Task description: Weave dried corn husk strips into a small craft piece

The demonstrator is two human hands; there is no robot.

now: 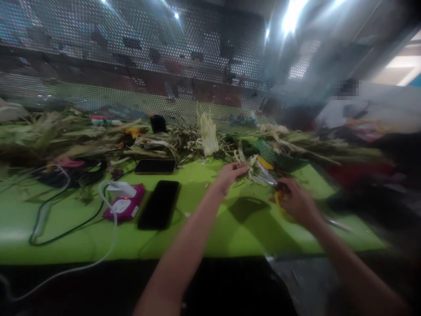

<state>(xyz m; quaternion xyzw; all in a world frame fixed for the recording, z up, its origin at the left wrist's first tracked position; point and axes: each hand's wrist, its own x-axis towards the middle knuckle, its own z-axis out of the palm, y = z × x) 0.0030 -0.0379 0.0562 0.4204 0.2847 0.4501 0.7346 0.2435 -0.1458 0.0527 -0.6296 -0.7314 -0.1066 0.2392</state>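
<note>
My left hand (230,174) reaches forward over the bright green table (98,237), its fingers closed on pale corn husk leaves (251,164) at the edge of a pile. My right hand (294,201) is curled around a yellow-handled tool (277,193) whose metal tip points toward the husks. An ear of corn with a yellow end (265,162) lies just beyond both hands, partly covered by green husk. The picture is blurred by motion.
A long heap of husks and leaves (66,136) runs along the table's back. Two dark phones (159,204) (154,166) lie left of my arms, beside a pink power bank (123,206) with white and black cables (42,219). Another person (345,109) sits at far right.
</note>
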